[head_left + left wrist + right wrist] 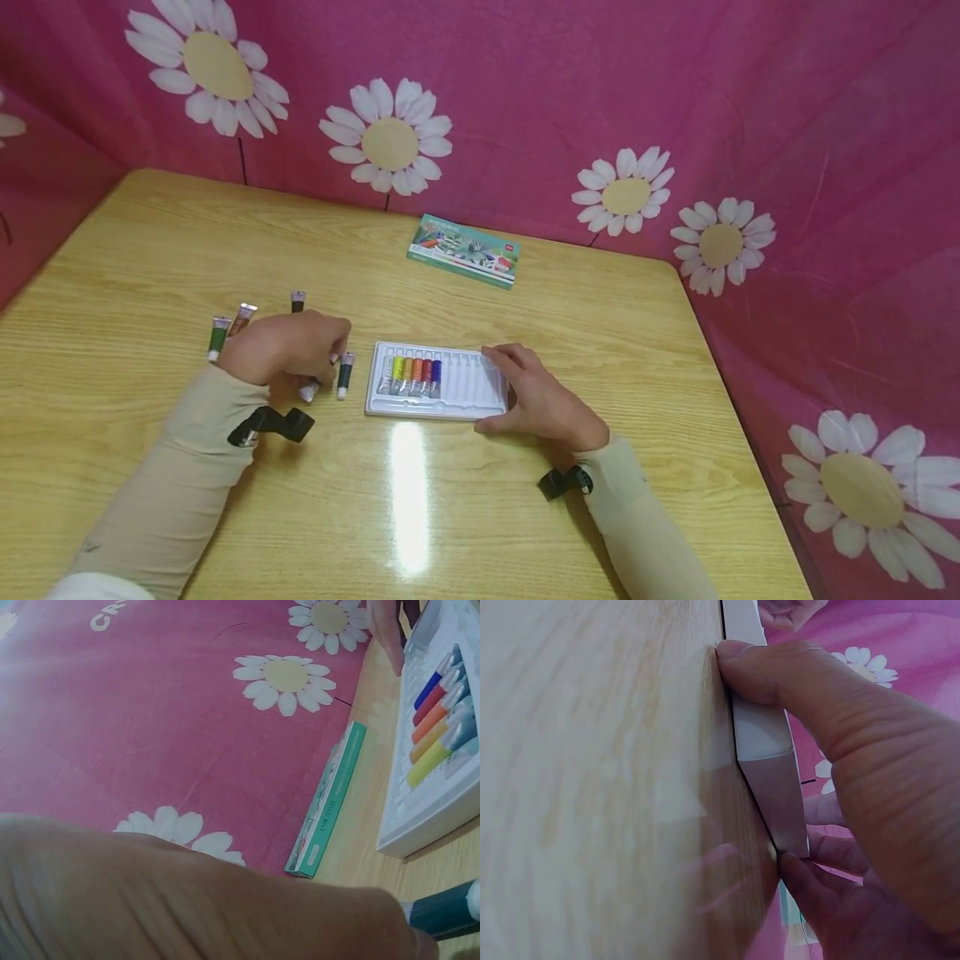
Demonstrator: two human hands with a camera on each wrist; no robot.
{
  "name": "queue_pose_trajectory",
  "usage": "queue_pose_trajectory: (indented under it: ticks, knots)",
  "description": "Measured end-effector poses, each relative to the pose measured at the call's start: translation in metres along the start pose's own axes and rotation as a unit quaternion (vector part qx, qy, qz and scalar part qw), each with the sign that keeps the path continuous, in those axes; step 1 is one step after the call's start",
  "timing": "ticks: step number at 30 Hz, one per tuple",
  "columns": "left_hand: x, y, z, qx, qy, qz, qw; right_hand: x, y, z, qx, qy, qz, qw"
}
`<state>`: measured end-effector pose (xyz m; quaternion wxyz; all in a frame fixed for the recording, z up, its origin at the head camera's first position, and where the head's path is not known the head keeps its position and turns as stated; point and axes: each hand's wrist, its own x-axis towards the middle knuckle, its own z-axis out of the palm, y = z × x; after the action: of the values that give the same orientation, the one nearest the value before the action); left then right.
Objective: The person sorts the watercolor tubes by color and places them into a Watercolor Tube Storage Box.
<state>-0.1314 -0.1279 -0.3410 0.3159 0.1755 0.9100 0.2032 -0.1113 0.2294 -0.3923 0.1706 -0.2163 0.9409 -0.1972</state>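
Note:
A white plastic tray (472, 410) lies on the table, several paint tubes (417, 377) side by side in its left slots; the visible slots on the right hold none. My right hand (543, 400) grips the tray's right end, thumb at the near edge and fingers at the far corner. Left of the tray, my left hand (288, 346) pinches a paint tube (309, 389) whose silver end shows below the fingers; most of it is hidden. A dark green tube (345, 377) lies between that hand and the tray, and shows in the left wrist view just past the knuckles.
Beyond the left hand lie a green tube (217, 337), a brown tube (242, 318) and a dark tube (297, 302) partly covered by the hand. A teal printed box (465, 252) sits at the table's back edge, before a pink flowered cloth (510, 108).

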Motion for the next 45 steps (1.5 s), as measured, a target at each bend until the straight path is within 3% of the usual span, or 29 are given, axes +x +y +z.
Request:
queue_pose_trajectory:
  ticks: [14,21,24,30,40,45]
  knots:
    - [0.000,0.013,-0.009,-0.007,0.082,0.019,0.9964,0.001,0.000,0.000,-0.005,0.006,-0.006,0.9999]
    - [-0.004,0.024,-0.011,-0.019,0.159,0.055,0.9856,0.001,-0.001,-0.001,-0.006,0.005,0.001,1.0000]
    - [-0.001,0.031,-0.012,-0.035,0.178,0.066,0.9812,0.000,-0.001,0.000,-0.005,0.008,0.002,1.0000]
    - [0.012,0.044,-0.007,-0.035,0.192,0.094,0.9763,-0.002,-0.001,0.000,-0.004,0.007,0.008,0.9999]
    - [0.030,0.060,0.002,-0.064,0.177,0.089,0.9781,0.000,0.000,0.000,0.004,0.002,0.011,0.9999]
    - [0.038,0.072,0.005,-0.081,0.183,0.099,0.9748,0.000,0.001,0.001,0.003,0.005,0.006,1.0000]
